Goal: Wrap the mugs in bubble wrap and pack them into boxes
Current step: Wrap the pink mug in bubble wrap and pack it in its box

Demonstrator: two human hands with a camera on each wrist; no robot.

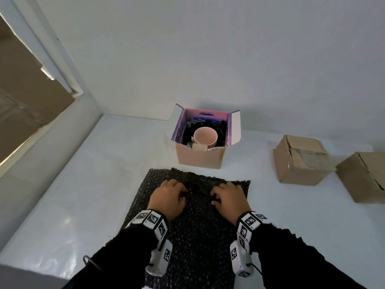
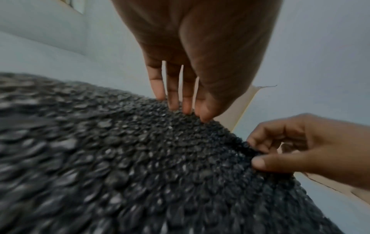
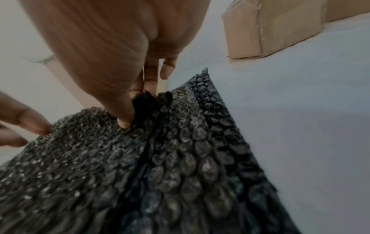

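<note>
Black bubble wrap (image 1: 193,222), its surface a dense field of small glossy blisters, lies spread flat on the smooth white table (image 1: 83,184) with a raised crease running down its middle. The left hand (image 1: 167,198) sits on the sheet's left part, its fingers (image 2: 173,101) straight and close together, tips pressing into the blisters. Just right of it, the right hand (image 1: 229,198) pinches a bunched fold of the wrap between thumb and curled fingers (image 3: 124,114), the plastic puckered dark at the grip. Beyond the sheet's far edge stands an open cardboard box (image 1: 200,157) with a purple-lined inside and raised flaps; a pale pink mug (image 1: 205,136), round and smooth, sits upright in it amid dark packing, well apart from both hands. Farther right lie two plain brown cardboard boxes (image 1: 300,161), square-edged and matte, the nearer one with clear tape across its closed flaps.
</note>
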